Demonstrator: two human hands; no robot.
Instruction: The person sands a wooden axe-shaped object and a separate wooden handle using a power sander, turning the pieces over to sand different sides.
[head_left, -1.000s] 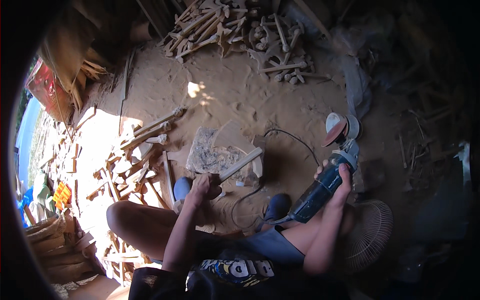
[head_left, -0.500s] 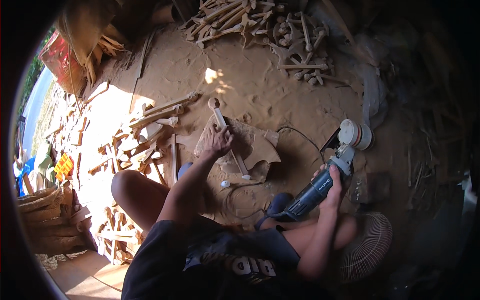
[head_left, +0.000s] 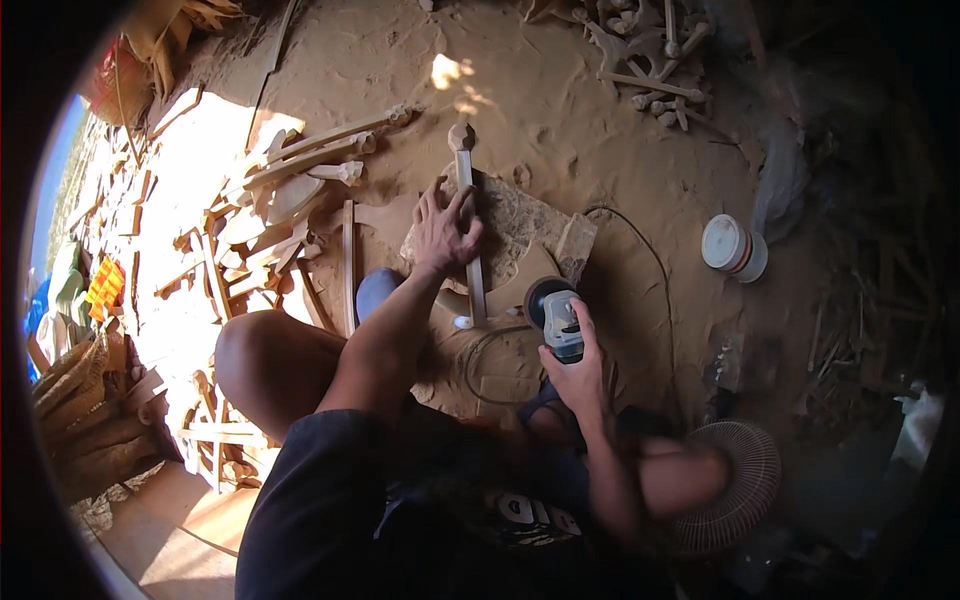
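A long pale bone with a knobbed far end and a flat-sided shaft lies across a rough stone block. My left hand grips the shaft from above, its thumb and index finger over it and other fingers beside it at the left. In my right hand is an angle grinder, its round disc facing the bone's near end but apart from it. The grinder's rear body is hidden by the hand. A curved, pale flat piece rests against the block.
Bones lie in a heap at the far right and in a sunlit pile at the left. A white round tub stands at the right. A dark cord curves over the sandy ground. A wire fan guard is by my right knee.
My right hand has brought the grinder left, from beside the tub to near the bone. The bone has turned more upright in view under my left hand. The view has shifted.
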